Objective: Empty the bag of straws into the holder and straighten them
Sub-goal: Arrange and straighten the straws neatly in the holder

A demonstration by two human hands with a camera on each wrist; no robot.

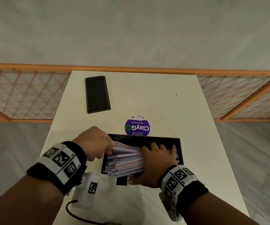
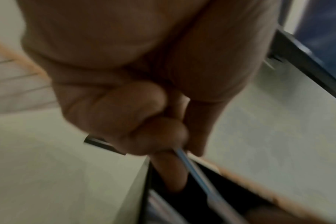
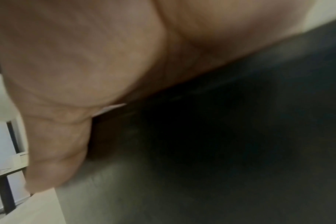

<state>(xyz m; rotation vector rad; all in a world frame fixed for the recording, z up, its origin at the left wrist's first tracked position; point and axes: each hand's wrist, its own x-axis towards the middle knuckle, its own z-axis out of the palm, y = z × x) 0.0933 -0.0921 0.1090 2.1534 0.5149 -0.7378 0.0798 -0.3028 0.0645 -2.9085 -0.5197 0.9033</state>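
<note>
A black rectangular holder (image 1: 147, 137) sits on the white table (image 1: 163, 98) and is filled with paper-wrapped straws (image 1: 126, 161) lying roughly lengthwise, some askew at the left end. My left hand (image 1: 110, 148) is at the holder's left end, fingers curled and pinching straw ends; the left wrist view shows a straw (image 2: 192, 171) pinched between fingertips (image 2: 159, 136) over the dark holder (image 2: 211, 197). My right hand (image 1: 157, 156) lies flat across the straws, fingers straight toward the far wall, thumb (image 3: 58, 151) along the near edge of the holder (image 3: 220, 136). No bag is clearly visible.
A flat black box (image 1: 97, 94) lies at the far left of the table. A round purple sticker (image 1: 137, 127) is just beyond the holder. A white tagged device (image 1: 88, 189) with a black cord lies near the front left. Wooden lattice railings flank the table.
</note>
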